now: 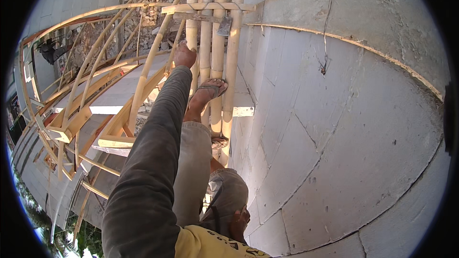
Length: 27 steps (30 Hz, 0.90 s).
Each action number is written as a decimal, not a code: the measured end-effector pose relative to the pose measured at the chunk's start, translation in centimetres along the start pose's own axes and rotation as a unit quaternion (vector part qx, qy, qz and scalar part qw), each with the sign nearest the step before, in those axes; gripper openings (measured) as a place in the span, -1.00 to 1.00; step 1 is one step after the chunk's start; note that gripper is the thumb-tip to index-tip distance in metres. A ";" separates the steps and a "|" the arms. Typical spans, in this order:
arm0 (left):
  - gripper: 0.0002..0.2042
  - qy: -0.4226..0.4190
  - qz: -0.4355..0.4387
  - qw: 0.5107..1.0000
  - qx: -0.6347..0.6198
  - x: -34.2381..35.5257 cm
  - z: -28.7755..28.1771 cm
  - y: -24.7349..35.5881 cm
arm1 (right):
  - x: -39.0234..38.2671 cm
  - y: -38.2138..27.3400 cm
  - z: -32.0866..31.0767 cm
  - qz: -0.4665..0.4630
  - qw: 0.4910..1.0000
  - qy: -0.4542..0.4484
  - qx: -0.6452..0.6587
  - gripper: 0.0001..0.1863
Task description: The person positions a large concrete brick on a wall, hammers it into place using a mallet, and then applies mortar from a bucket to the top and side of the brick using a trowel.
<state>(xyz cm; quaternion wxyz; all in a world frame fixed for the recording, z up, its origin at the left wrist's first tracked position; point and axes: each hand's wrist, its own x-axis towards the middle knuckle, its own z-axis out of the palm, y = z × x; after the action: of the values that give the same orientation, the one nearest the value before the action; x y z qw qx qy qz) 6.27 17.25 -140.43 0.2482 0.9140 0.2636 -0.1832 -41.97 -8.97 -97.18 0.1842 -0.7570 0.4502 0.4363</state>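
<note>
Long, round bamboo poles, yellow-tan with bumpy rings, side by side down the upper middle of the frame. Tied near the top to a pale yellow crosspiece. Left hand at upper middle, fingers curled by the leftmost pole; cannot tell if gripping. Right hand at bottom middle, fingers too hidden to tell.

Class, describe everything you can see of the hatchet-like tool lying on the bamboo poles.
The hatchet-like tool has a straight brown handle, apparently wooden, and a flat grey head that looks like metal. It lies crosswise on the bamboo poles, just on the near side of the pale crosspiece, handle end left, head right. The left hand is apart from it.
</note>
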 end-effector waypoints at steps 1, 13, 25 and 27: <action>-0.46 0.022 0.054 0.997 0.046 1.6 0.2 0.2 | 0.2 0.0 -0.1 0.002 1.000 0.005 -0.015 -0.35; -0.73 -0.047 0.291 0.906 0.303 16.6 7.2 2.1 | 2.8 -7.3 1.1 0.022 0.995 0.092 -0.031 -0.41; -0.77 -0.043 0.121 0.967 -0.221 -16.6 -16.4 2.4 | 2.8 -4.8 -5.7 -0.167 0.983 -0.024 -0.076 -0.44; -0.81 -0.064 0.085 0.964 -0.243 -23.0 -23.1 4.1 | -0.9 -10.4 -10.5 -0.233 0.960 -0.086 0.130 -0.45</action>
<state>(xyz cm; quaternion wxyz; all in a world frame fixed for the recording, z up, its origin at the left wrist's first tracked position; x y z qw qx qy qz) -4.93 17.92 -109.51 0.4941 0.8314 0.2052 -0.1504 -28.15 -10.06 -91.84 0.4154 -0.7701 0.2971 0.3821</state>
